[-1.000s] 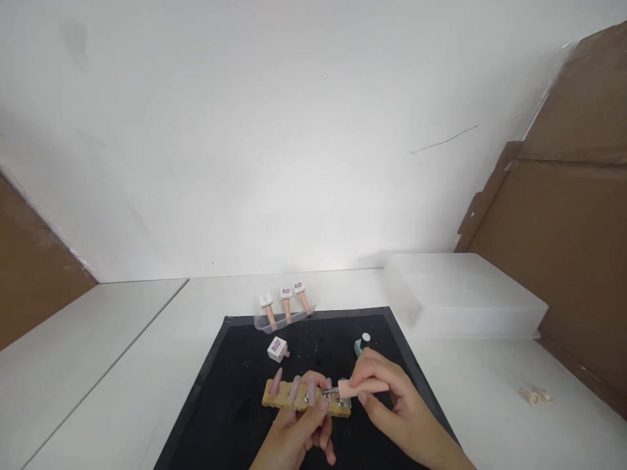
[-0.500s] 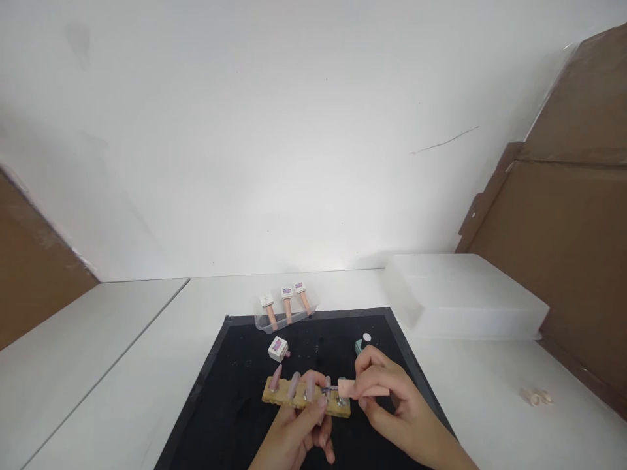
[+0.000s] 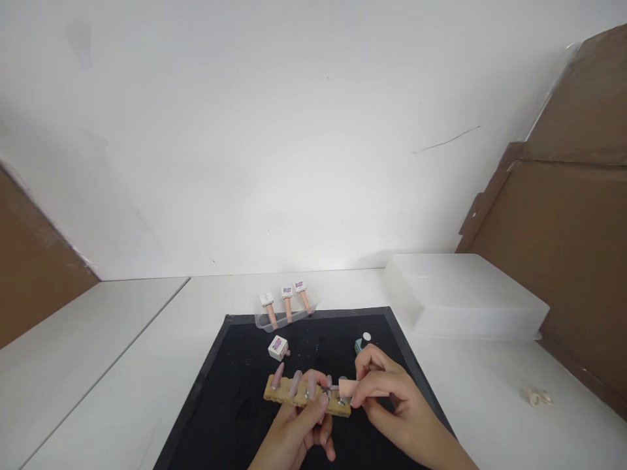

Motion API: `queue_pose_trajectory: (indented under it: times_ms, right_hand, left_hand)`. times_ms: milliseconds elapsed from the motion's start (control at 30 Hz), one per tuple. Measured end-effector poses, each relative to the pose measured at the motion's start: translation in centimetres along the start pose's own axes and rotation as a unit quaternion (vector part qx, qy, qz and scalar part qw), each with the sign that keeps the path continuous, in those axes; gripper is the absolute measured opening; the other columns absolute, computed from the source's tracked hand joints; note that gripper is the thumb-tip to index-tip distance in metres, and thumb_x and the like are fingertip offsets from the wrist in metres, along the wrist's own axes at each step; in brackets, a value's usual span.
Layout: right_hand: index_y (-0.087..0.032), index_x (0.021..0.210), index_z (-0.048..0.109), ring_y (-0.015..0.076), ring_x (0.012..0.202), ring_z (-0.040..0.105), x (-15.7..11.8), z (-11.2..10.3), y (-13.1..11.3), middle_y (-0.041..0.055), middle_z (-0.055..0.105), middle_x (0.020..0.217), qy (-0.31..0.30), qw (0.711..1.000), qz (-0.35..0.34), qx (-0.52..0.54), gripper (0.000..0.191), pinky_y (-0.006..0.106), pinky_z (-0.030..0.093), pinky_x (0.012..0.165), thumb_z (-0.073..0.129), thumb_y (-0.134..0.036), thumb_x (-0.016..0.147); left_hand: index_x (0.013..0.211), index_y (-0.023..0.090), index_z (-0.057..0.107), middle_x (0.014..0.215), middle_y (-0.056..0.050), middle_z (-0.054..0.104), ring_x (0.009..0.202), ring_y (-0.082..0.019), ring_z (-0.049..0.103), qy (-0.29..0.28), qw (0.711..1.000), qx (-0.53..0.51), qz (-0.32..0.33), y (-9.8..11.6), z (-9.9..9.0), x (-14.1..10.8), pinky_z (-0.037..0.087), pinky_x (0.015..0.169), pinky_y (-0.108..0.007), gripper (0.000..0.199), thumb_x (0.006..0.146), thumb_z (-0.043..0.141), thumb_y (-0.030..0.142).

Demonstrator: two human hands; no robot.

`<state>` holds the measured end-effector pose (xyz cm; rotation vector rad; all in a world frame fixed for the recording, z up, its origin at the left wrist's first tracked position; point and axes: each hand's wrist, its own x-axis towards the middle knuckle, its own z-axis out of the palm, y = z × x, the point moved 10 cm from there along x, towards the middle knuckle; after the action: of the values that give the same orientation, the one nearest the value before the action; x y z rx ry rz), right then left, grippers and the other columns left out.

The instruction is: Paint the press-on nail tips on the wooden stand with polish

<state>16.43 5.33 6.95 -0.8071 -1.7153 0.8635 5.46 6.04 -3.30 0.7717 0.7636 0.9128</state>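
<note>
My left hand (image 3: 304, 427) is closed around a yellowish nail display stand (image 3: 284, 390), thumb in front and fingers behind. Several long pale-mauve false nails (image 3: 295, 383) stand up along it, fixed on small shiny mounts. Between the fingertips of my right hand (image 3: 386, 398) is a nail polish brush (image 3: 349, 388), its peach cap handle lying level. The brush tip points left, at a false nail near the stand's right part; whether it touches is too small to tell. An uncapped white polish bottle (image 3: 278, 348) with a purple print lies on the mat behind the stand.
A clear tray (image 3: 259, 322) at the mat's back edge holds three peach-capped polish bottles (image 3: 287, 304). A greenish bottle with a black cap (image 3: 364, 341) stands behind my right hand. A white box (image 3: 470, 297) and small beige rings (image 3: 536, 396) are on the right. Black mat (image 3: 215, 398) underneath.
The stand and my left hand have shifted very slightly right. The brush in my right hand has barely moved; both grips stay the same.
</note>
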Motion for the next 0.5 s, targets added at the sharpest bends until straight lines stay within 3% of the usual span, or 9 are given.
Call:
queue_pose_trajectory:
  times_ms: [167, 333, 500]
  right_hand:
    - [-0.025, 0.076, 0.073, 0.0157, 0.069, 0.052, 0.1, -0.5, 0.0, 0.0008, 0.048, 0.079, 0.023, 1.0, -0.003, 0.012, 0.034, 0.026, 0.04, 0.059, 0.053, 0.002, 0.074]
    - [-0.025, 0.086, 0.071, 0.0131, 0.058, 0.046, -0.4, -1.5, 2.8, 0.0005, 0.05, 0.077, 0.081, 0.985, 0.07, 0.137, 0.008, 0.025, 0.037, 0.05, 0.063, -0.025, 0.084]
    - [-0.02, 0.071, 0.069, 0.0076, 0.049, 0.04, -1.2, -2.0, 5.2, 0.0015, 0.053, 0.086, 0.127, 0.95, 0.131, 0.254, 0.02, 0.025, 0.033, 0.047, 0.068, -0.038, 0.081]
  left_hand:
    - [0.088, 0.018, 0.054, 0.057, 0.009, 0.044, 0.047, -0.006, 0.041, 0.012, 1.0, 0.011, -0.004, -0.1, -0.4, 0.0, 0.047, 0.042, -0.022, 0.041, 0.067, 0.075, 0.047]
    - [0.081, 0.019, 0.052, 0.054, 0.009, 0.041, 0.047, -0.006, 0.039, -0.017, 0.999, 0.038, 0.003, -0.1, -0.1, 0.1, 0.047, 0.043, -0.022, 0.035, 0.072, 0.071, 0.047]
    - [0.086, 0.019, 0.05, 0.048, 0.01, 0.042, 0.045, -0.007, 0.041, -0.03, 0.995, 0.098, 0.013, -0.7, -0.4, 0.4, 0.049, 0.046, -0.024, 0.035, 0.075, 0.067, 0.048]
